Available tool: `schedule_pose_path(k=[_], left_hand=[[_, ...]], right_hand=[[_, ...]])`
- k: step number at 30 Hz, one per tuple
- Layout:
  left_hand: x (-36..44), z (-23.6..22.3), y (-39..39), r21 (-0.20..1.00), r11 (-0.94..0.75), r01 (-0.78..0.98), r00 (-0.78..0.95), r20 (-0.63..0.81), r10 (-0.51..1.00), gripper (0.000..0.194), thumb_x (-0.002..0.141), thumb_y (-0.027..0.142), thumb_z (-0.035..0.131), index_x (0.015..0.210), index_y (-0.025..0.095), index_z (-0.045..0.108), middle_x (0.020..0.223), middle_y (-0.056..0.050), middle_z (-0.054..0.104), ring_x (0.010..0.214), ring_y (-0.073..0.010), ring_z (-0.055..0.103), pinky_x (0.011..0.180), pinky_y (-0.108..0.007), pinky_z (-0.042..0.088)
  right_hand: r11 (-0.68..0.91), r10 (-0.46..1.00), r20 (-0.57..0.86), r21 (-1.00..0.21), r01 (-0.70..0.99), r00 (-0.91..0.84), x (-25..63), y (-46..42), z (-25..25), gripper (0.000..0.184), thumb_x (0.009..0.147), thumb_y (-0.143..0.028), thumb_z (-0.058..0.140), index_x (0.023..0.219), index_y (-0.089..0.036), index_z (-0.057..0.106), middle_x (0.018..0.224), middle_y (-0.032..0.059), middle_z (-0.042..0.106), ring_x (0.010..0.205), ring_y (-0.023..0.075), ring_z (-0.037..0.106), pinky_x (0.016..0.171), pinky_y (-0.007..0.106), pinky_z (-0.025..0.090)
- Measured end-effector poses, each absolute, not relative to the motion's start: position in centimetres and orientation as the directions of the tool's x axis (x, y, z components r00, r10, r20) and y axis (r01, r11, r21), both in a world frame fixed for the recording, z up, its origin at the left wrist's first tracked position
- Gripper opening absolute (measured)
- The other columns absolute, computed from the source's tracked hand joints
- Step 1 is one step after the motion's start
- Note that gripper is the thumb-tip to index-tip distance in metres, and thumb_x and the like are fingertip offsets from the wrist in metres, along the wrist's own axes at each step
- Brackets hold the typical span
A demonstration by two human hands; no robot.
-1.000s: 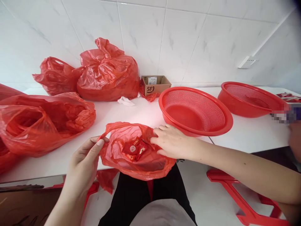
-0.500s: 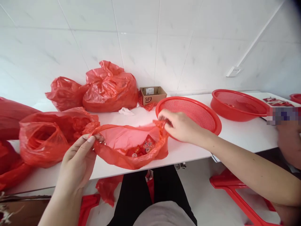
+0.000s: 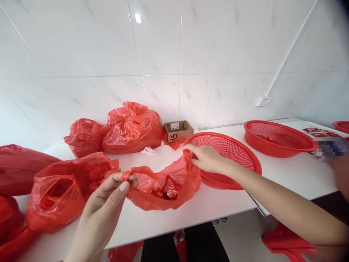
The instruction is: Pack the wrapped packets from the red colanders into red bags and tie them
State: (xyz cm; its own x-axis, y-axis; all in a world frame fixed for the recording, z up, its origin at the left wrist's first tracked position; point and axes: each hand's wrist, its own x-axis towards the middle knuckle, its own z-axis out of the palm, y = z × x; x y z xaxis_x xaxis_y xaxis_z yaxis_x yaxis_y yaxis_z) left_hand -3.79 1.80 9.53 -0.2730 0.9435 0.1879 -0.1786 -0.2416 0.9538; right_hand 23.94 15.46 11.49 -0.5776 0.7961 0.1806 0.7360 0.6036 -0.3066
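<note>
A thin red plastic bag (image 3: 163,205) hangs open between my two hands over the white table (image 3: 141,229). My left hand (image 3: 107,203) is closed on the bag's left rim, pinching it between thumb and fingers. At the right end my right hand (image 3: 204,157) grips the gathered rim. Several small shiny red packets (image 3: 171,186) with printed lettering lie in the bottom of the bag. Just behind and right of my right hand sits a red perforated plastic basket (image 3: 231,153).
Another red basket (image 3: 278,145) with a few red items stands farther right, near a co-worker's blurred hand. Filled red bags (image 3: 133,131) and a small cardboard box (image 3: 178,133) stand along the wall. An open red bag (image 3: 54,200) lies on the left. A red stool (image 3: 286,242) is below.
The view has tilted up, so everything sits lower. My hands have come closer together, with the bag's rim bunched more at the left, and the packets have shifted inside.
</note>
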Motion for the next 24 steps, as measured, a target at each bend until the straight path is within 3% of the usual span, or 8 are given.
schedule_pose_path(k=[5, 8, 10, 12, 16, 19, 22, 24], left_hand=[[-3.7, 9.8, 2.6, 0.963, -0.251, -0.103, -0.258, 0.218, 0.941, 0.019, 0.072, 0.043, 0.079, 0.085, 0.029, 0.075, 0.083, -0.003, 0.066, 0.086, -0.0195, 0.062, 0.077, -0.027, 0.053], [-4.2, 10.0, 3.0, 0.969, -0.238, -0.062, -0.284, 0.212, 0.935, 0.021, 0.071, 0.043, 0.08, 0.086, 0.03, 0.076, 0.088, -0.003, 0.067, 0.092, -0.021, 0.063, 0.081, -0.028, 0.053], [-4.7, 10.2, 3.4, 0.967, -0.251, -0.04, -0.339, 0.224, 0.914, 0.022, 0.07, 0.042, 0.081, 0.086, 0.029, 0.076, 0.095, -0.004, 0.068, 0.102, -0.0232, 0.061, 0.087, -0.029, 0.052], [-5.1, 10.4, 3.7, 0.951, -0.301, -0.065, -0.401, 0.251, 0.881, 0.021, 0.07, 0.039, 0.081, 0.089, 0.031, 0.076, 0.105, -0.003, 0.068, 0.112, -0.0241, 0.057, 0.095, -0.031, 0.049], [-5.4, 10.8, 4.0, 0.896, -0.425, -0.128, -0.431, 0.336, 0.837, 0.016, 0.072, 0.037, 0.078, 0.088, 0.035, 0.076, 0.128, 0.002, 0.062, 0.133, -0.027, 0.043, 0.105, -0.035, 0.044], [-4.7, 11.0, 3.8, 0.901, -0.402, -0.162, -0.355, 0.327, 0.876, 0.023, 0.073, 0.041, 0.077, 0.096, 0.037, 0.075, 0.141, 0.002, 0.056, 0.138, -0.0314, 0.039, 0.105, -0.043, 0.044], [-4.1, 11.1, 4.1, 0.904, -0.394, -0.168, -0.249, 0.348, 0.904, 0.036, 0.075, 0.042, 0.076, 0.11, 0.039, 0.07, 0.136, -0.002, 0.06, 0.132, -0.0332, 0.047, 0.101, -0.047, 0.046], [-4.1, 11.2, 4.9, 0.922, -0.37, -0.115, -0.148, 0.352, 0.924, 0.045, 0.077, 0.04, 0.075, 0.12, 0.039, 0.064, 0.119, -0.007, 0.068, 0.12, -0.0327, 0.057, 0.096, -0.048, 0.05]], right_hand=[[0.602, 0.798, 0.131, -0.184, 0.777, -0.588, 21.7, 17.3, 8.6, 0.055, 0.081, -0.025, 0.062, 0.134, -0.025, 0.049, 0.107, 0.0092, 0.069, 0.096, 0.0272, 0.065, 0.067, 0.031, 0.042], [0.602, 0.796, 0.261, -0.434, 0.67, -0.546, 20.6, 17.6, 9.6, 0.053, 0.082, -0.041, 0.065, 0.131, -0.025, 0.051, 0.113, 0.009, 0.065, 0.101, 0.0259, 0.062, 0.074, 0.033, 0.046], [0.591, 0.789, 0.367, -0.673, 0.445, -0.493, 20.4, 17.6, 11.3, 0.044, 0.09, -0.048, 0.055, 0.128, -0.026, 0.05, 0.11, 0.0065, 0.064, 0.098, 0.021, 0.061, 0.079, 0.033, 0.048], [0.574, 0.756, 0.401, -0.785, 0.231, -0.516, 20.6, 17.8, 13.3, 0.039, 0.095, -0.049, 0.047, 0.125, -0.025, 0.051, 0.108, 0.0059, 0.064, 0.096, 0.0184, 0.061, 0.081, 0.033, 0.049], [0.584, 0.638, 0.219, -0.763, 0.278, -0.739, 21.4, 18.7, 16.6, 0.036, 0.083, -0.044, 0.067, 0.112, -0.023, 0.063, 0.115, 0.0067, 0.064, 0.102, 0.0203, 0.06, 0.086, 0.035, 0.048], [0.536, 0.621, 0.187, -0.809, 0.239, -0.761, 21.7, 19.1, 17.7, 0.038, 0.079, -0.039, 0.072, 0.112, -0.023, 0.063, 0.116, 0.0059, 0.064, 0.104, 0.0193, 0.061, 0.089, 0.034, 0.048], [0.53, 0.642, 0.227, -0.822, 0.209, -0.732, 21.7, 18.8, 18.1, 0.036, 0.078, -0.039, 0.074, 0.107, -0.022, 0.065, 0.107, 0.0047, 0.066, 0.099, 0.0176, 0.061, 0.086, 0.033, 0.049], [0.543, 0.664, 0.222, -0.799, 0.258, -0.714, 21.4, 18.2, 18.2, 0.032, 0.076, -0.039, 0.075, 0.101, -0.021, 0.066, 0.092, 0.0019, 0.066, 0.086, 0.0154, 0.061, 0.077, 0.03, 0.049]])
